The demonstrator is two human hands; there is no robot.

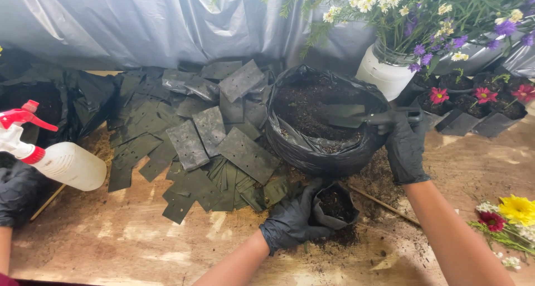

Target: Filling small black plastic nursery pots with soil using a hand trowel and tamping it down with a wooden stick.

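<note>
— Wood is the top of the surface (139, 241), pale and worn, with dark soil spilled on it near the middle. Behind it, at 12 o'clock, hangs a grey plastic sheet (139, 18) like a wall.

— And what lies on the surface?

— At 10 to 11 o'clock, a heap of flat black nursery bags (212, 135) with small holes. At 12 to 1 o'clock, a big black sack of soil (320, 124), open at the top. At 1 o'clock a white bucket (382, 74) with white and purple flowers; at 2 o'clock small filled bags with red flowers (485, 96). Cut flowers (510, 213), yellow and red, lie at 4 o'clock.

— What about the left hand?

— The left hand (290, 222), in a black glove, is at 6 o'clock. Its fingers are closed around the side of a small black bag (334, 205) that stands on the surface, just in front of the sack, with soil inside.

— And the right hand?

— The right hand (404, 144), also gloved, is clamped on the handle of a dark trowel (348, 116). The blade is over the soil in the sack.

— Anyone else?

— At 9 o'clock another person's gloved hand (19, 191) is beside a white spray bottle (61, 160) with a red trigger; whether it holds the bottle I cannot tell.
</note>
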